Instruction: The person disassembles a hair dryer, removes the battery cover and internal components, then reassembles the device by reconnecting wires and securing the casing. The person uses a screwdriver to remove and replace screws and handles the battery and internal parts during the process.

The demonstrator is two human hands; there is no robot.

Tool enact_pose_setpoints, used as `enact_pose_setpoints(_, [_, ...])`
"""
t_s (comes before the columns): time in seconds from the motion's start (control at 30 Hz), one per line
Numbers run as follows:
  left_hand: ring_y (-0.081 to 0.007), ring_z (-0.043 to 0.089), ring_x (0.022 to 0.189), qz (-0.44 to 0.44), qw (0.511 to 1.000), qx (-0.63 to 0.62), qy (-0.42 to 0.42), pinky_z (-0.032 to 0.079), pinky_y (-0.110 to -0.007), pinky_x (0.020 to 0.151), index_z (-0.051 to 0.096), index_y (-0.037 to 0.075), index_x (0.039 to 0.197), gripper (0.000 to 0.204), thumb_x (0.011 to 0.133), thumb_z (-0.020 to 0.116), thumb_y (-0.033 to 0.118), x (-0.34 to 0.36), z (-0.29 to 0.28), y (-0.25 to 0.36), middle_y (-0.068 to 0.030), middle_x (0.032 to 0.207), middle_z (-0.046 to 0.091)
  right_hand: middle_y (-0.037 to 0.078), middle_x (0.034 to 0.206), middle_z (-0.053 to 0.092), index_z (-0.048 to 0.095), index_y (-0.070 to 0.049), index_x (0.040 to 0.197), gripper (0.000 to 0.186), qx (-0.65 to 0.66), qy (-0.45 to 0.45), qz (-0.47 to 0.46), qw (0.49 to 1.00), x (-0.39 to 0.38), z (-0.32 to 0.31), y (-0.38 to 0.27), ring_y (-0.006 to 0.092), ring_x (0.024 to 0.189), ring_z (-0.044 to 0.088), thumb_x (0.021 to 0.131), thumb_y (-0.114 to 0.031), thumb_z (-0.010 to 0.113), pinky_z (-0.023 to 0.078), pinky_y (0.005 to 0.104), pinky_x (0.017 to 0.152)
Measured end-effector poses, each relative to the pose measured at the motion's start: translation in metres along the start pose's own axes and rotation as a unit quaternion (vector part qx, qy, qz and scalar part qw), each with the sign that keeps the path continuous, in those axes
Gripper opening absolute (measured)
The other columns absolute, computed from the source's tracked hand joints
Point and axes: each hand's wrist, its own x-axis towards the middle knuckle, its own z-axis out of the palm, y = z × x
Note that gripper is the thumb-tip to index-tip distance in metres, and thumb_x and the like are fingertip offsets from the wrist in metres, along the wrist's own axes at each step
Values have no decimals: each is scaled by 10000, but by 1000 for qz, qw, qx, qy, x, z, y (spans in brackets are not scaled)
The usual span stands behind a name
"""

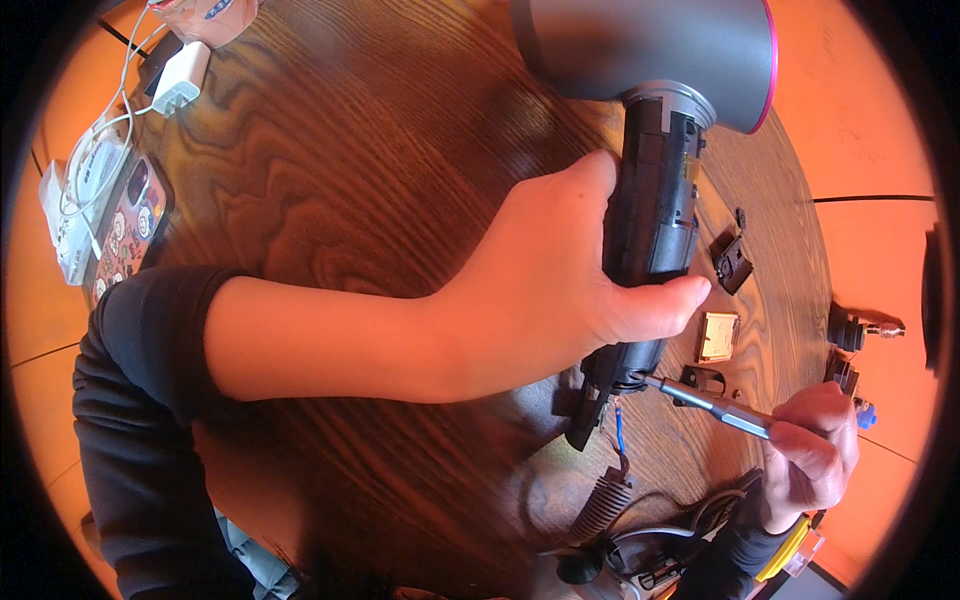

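My left hand (560,260) is wrapped round the black handle (655,220) of a partly opened hair dryer, whose dark grey head (650,45) with a pink rim points away from me. A blue wire (620,430) and a ribbed black cord sleeve (600,508) hang from the handle's lower end. My right hand (805,445) is closed round a silver screwdriver (715,405), its tip touching the lower part of the handle. Loose black housing pieces (732,265) and a small gold-coloured square part (718,337) lie to the right on the round wooden table (380,130).
At left are a white charger (182,78), white cables, a white packet (75,215) and a sticker-covered phone (130,225). Small black parts (848,330) sit at the right edge. Cables (660,535) and a yellow object (785,550) lie at the lower right.
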Motion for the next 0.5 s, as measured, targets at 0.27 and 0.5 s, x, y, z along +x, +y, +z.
enact_pose_setpoints(0.27, [-150,562,635,16,1000,-12,1,472,-273,607,501,-2,855,383,684,737,247,1,1,-1,-77,705,561,79,686,547,629,-14,759,322,17,-11,59,998,-1,1,-3,176,557,522,631,-276,765,380,240,454])
enact_pose_setpoints(0.5, [-154,566,633,12,1000,-7,2,475,-275,603,495,-8,849,385,680,740,236,2,1,-2,-92,706,567,65,692,604,626,-43,808,262,30,-44,38,998,4,-2,-4,170,561,597,627,-149,782,455,266,484])
